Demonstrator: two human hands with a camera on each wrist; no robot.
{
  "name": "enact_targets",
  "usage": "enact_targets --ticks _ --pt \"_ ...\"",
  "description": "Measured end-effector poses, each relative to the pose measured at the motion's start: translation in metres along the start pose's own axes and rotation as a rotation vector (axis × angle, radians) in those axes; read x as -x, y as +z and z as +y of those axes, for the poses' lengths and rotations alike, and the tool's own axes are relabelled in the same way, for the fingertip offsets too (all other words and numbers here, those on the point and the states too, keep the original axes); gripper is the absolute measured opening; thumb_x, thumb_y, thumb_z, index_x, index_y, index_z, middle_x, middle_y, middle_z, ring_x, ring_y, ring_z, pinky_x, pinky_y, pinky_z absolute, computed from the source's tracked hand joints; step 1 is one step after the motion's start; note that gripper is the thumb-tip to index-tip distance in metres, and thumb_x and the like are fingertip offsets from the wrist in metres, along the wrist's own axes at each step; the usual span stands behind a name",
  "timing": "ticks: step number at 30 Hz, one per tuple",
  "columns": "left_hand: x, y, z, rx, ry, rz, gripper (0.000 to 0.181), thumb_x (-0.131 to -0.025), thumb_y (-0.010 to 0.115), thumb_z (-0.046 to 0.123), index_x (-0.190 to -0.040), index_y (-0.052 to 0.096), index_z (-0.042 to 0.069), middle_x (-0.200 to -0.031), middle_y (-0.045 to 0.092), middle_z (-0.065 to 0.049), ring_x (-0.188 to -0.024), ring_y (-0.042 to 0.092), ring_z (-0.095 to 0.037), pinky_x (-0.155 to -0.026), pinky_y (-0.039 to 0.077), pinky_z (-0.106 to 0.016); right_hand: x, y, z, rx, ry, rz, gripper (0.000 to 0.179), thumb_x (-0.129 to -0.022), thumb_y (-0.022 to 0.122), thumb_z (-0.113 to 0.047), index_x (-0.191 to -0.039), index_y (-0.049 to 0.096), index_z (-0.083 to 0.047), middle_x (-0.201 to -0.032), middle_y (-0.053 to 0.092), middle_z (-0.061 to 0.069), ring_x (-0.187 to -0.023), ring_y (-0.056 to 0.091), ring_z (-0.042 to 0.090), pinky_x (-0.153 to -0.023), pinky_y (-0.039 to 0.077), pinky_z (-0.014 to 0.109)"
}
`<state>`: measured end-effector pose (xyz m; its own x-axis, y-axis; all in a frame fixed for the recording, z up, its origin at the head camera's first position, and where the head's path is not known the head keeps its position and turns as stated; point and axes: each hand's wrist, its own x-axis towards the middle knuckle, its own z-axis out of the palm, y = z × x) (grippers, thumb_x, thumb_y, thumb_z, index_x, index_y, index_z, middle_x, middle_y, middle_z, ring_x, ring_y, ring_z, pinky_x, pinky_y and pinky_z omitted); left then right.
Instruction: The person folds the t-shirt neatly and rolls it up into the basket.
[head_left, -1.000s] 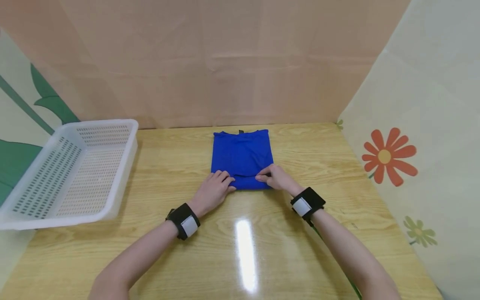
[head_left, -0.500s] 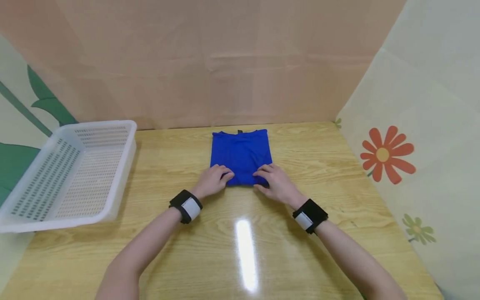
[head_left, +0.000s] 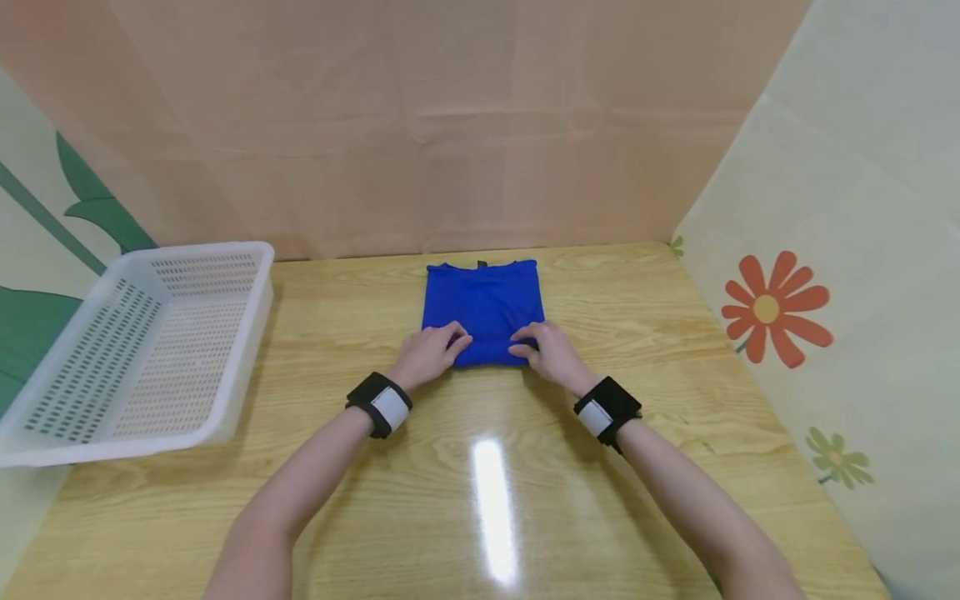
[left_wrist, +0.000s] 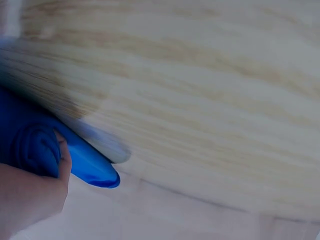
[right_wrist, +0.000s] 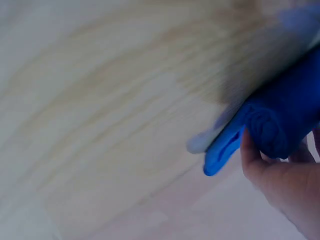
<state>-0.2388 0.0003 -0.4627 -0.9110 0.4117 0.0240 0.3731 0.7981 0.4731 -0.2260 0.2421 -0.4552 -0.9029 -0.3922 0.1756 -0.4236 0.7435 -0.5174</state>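
Note:
A blue T-shirt [head_left: 483, 304] lies folded into a square on the table, its neckline and dark tag at the far side. Its near edge is rolled up, and the coiled end of the roll shows in both wrist views. My left hand [head_left: 426, 354] grips the roll's left end, with the thumb and a finger curled round the coil [left_wrist: 37, 150]. At the other end my right hand [head_left: 555, 357] holds the roll, its fingers bent round the coil [right_wrist: 267, 130]. The unrolled layer extends flat beyond the coil in each wrist view. Some fingertips are hidden behind the cloth.
A white slotted plastic basket [head_left: 180, 358] stands at the left of the wooden table [head_left: 337, 308]. Behind the table rises a tan backdrop [head_left: 450, 125]. On the right is a wall sheet printed with flowers [head_left: 767, 308]. Both wrists wear black straps.
Both hands have shifted slightly away from the body, carrying the near edge of the T-shirt forward. The shirt's visible length has become shorter, and its far edge stays in place.

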Motion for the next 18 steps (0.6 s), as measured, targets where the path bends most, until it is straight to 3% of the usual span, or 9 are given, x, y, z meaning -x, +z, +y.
enact_targets --ticks 5,12,15,18 --pt "0.008 0.004 0.0 -0.137 0.116 0.083 0.034 -0.108 0.044 0.041 -0.12 0.066 0.018 -0.112 0.074 -0.002 -0.102 0.072 -0.025 -0.081 0.058 -0.042 -0.014 -0.005 0.008 -0.111 0.128 -0.121 0.024 -0.098 0.066 -0.017 -0.108 0.074 0.003 -0.109 0.074 0.02 -0.101 0.068 0.032 -0.09 0.055 0.047" --pt "0.017 0.002 -0.011 -0.25 0.349 0.117 0.044 -0.097 0.065 0.042 -0.131 0.061 0.013 -0.126 0.062 -0.007 -0.111 0.061 -0.025 -0.086 0.058 -0.044 -0.032 -0.012 0.016 -0.19 0.252 -0.259 0.025 -0.101 0.061 -0.017 -0.104 0.075 0.003 -0.101 0.073 0.015 -0.095 0.061 0.024 -0.081 0.05 0.033" --pt "0.016 0.0 -0.016 -0.224 0.377 0.112 0.04 -0.097 0.067 0.034 -0.129 0.064 0.011 -0.126 0.061 -0.008 -0.112 0.057 -0.026 -0.088 0.057 -0.046 -0.038 -0.014 0.016 -0.208 0.295 -0.297 0.026 -0.101 0.06 -0.019 -0.105 0.075 0.003 -0.098 0.069 0.01 -0.093 0.057 0.022 -0.078 0.047 0.029" --pt "0.012 -0.001 -0.019 -0.162 0.359 0.1 0.034 -0.1 0.063 0.031 -0.127 0.067 0.011 -0.123 0.064 -0.007 -0.11 0.058 -0.024 -0.09 0.056 -0.044 -0.041 -0.016 0.016 -0.217 0.33 -0.315 0.028 -0.102 0.059 -0.021 -0.105 0.074 0.002 -0.096 0.065 0.008 -0.092 0.054 0.022 -0.075 0.044 0.028"
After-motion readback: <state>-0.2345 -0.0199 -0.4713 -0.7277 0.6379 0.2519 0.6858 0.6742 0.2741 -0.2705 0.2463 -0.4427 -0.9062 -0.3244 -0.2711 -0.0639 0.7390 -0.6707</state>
